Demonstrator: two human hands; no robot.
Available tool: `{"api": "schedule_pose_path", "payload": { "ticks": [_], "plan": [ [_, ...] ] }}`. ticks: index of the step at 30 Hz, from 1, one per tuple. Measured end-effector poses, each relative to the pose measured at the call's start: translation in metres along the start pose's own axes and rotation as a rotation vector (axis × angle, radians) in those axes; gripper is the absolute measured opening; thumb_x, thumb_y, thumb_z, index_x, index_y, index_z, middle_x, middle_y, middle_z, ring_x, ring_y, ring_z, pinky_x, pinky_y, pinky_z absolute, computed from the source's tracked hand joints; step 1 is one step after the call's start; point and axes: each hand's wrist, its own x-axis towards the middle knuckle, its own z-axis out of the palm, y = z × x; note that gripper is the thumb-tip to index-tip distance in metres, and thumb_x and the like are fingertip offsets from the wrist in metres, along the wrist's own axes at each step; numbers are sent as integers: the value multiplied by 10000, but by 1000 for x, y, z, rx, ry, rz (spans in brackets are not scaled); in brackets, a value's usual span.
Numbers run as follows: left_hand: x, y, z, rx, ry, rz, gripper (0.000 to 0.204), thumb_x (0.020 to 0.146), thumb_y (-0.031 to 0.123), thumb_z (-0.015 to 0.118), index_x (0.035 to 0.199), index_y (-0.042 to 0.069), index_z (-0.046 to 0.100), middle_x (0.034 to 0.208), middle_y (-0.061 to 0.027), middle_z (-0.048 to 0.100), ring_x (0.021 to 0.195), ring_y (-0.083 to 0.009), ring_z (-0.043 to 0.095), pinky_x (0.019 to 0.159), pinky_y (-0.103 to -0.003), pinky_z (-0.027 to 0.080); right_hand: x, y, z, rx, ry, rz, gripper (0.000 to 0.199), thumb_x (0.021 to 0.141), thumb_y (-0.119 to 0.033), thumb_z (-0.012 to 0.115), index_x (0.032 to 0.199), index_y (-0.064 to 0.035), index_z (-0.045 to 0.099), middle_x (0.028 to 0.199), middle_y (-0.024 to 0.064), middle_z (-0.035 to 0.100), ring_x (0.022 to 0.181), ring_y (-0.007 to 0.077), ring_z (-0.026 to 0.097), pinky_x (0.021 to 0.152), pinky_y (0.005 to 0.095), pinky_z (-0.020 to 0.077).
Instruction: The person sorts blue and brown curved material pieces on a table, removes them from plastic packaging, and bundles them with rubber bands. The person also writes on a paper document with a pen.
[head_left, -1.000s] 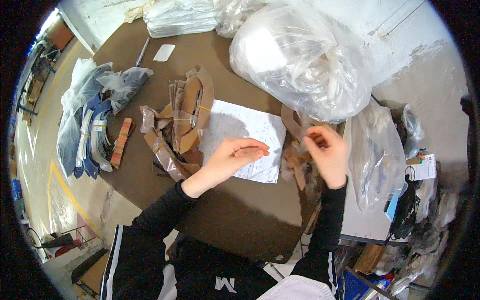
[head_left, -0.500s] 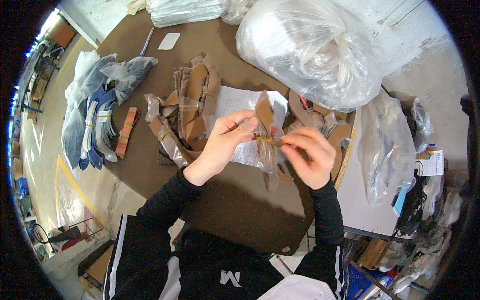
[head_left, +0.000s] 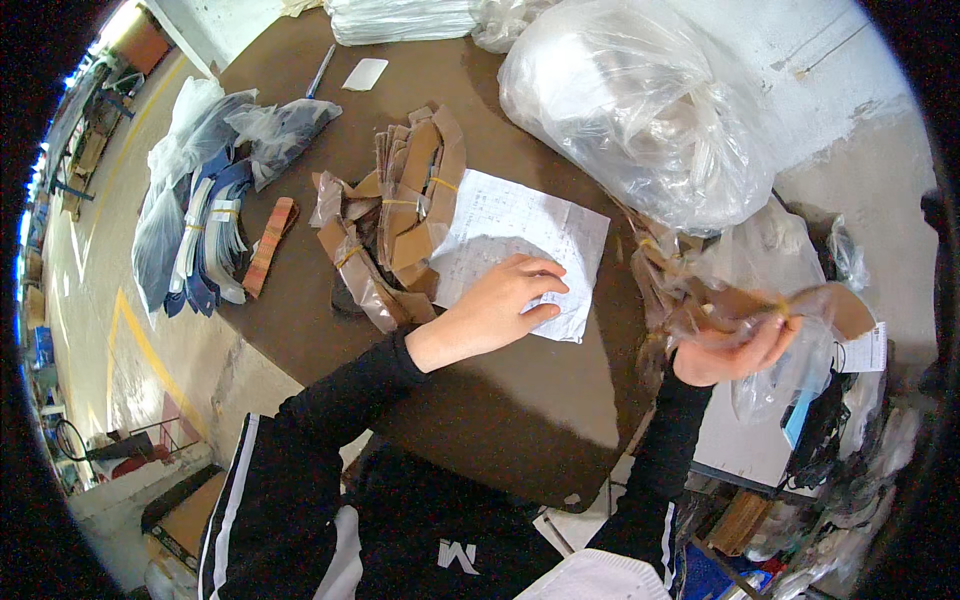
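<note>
Brown leather piece [head_left: 760,305] lies crosswise, long axis left-right, gripped above the right hand [head_left: 735,350] fingers; left hand [head_left: 500,305] fingers rest open on paper sheet [head_left: 520,235].

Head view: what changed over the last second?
The right hand carried a brown strip bundle from mid-table out to the right edge, and holds it in a clear bag. The left hand let go of it and dropped flat on the paper sheet. Strip piles and big bag unchanged.

My left hand [head_left: 500,310] presses flat on the creased white paper sheet [head_left: 520,250]; my right hand [head_left: 735,350] holds up a brown cut-out bundle [head_left: 745,305] in clear wrap.
</note>
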Motion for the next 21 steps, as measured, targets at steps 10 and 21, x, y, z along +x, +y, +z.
{"api": "schedule_pose_path", "payload": {
  "ticks": [10, 21],
  "plan": [
    [2, 25, -33, -819, 182, -189, 285, 959, 234, 586, 1106, -10, 605, 1019, -62, 632, 966, -131, 568, 827, -279, 449, -38, -18, 57, -215, -693, 706, 147, 863, -12, 653, 984, -31, 573, 769, -29, 580, 682, 32, 510, 623, 176, 401],
    [3, 16, -33, -608, 50, -376, 142, 910, 87, 586, 999, -23, 601, 799, 5, 589, 764, -56, 504, 674, -236, 422, -38, -17, 61, -575, -850, -230, 211, 712, -5, 759, 909, -30, 689, 816, 81, 590, 702, 226, 592, 633, 310, 470]
  ]
}}
